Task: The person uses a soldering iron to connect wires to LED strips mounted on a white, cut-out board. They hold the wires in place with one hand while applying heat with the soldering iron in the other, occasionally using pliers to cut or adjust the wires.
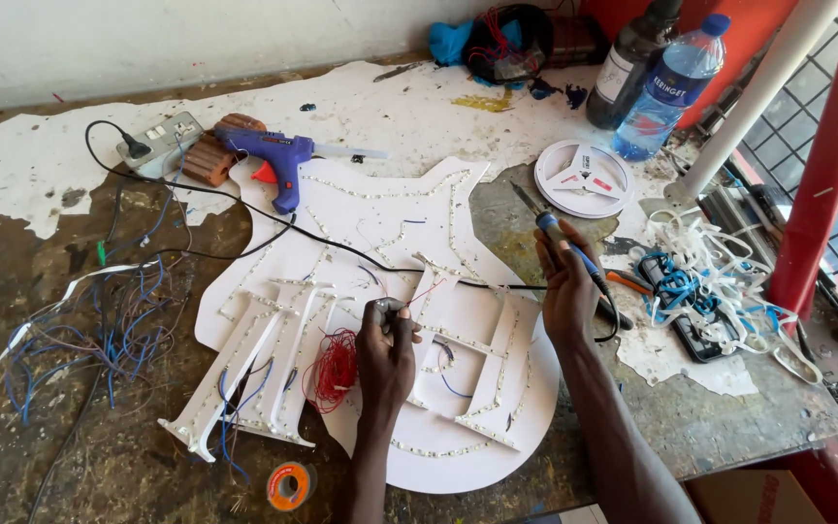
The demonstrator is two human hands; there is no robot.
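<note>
**Soldering iron held to the right of the wire on the white board**

On the far left I see a power strip (160,137) and a blue glue gun (278,160) lying near it. Loose blue wires (99,325) spread over the left part of the table (12,456). In the middle lies the white board (458,456) with raised letters. My left hand (385,354) is above it and pinches a thin red wire (334,371) between the fingertips. My right hand (567,291) is clenched around the soldering iron (560,238). Its long axis runs from near-right to far-left, tip pointing away, and it lies to the right of the wire. The left hand is nearer to the wire. Far right stand two bottles (666,87); the clear one holds some water.
</note>
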